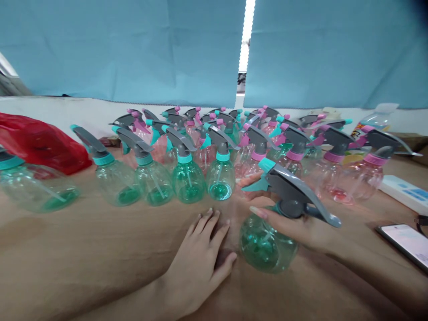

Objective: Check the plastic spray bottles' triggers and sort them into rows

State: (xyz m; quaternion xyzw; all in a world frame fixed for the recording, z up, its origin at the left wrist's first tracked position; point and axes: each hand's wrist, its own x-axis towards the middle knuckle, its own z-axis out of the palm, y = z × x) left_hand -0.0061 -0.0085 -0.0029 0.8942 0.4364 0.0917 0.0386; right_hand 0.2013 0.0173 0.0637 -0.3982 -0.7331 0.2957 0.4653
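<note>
My right hand [284,223] is wrapped round the neck of a green spray bottle [267,245] with a grey and turquoise trigger head. The bottle tilts, its nozzle pointing left and its base towards me. My left hand [197,258] lies on the brown tabletop [110,263] with its fingers stretched out, holding nothing, just left of that bottle. Beyond the hands stands a row of spray bottles, green ones [189,183] at the left and middle and pink ones [344,183] to the right. Several more bottles with grey, pink and turquoise heads crowd behind them.
A red plastic bag [40,142] lies at the far left, behind another green spray bottle [36,187]. At the right are a phone [406,243], a white power strip [406,191] and a clear plastic bottle [377,118]. Blue curtain [110,49] hangs at the back.
</note>
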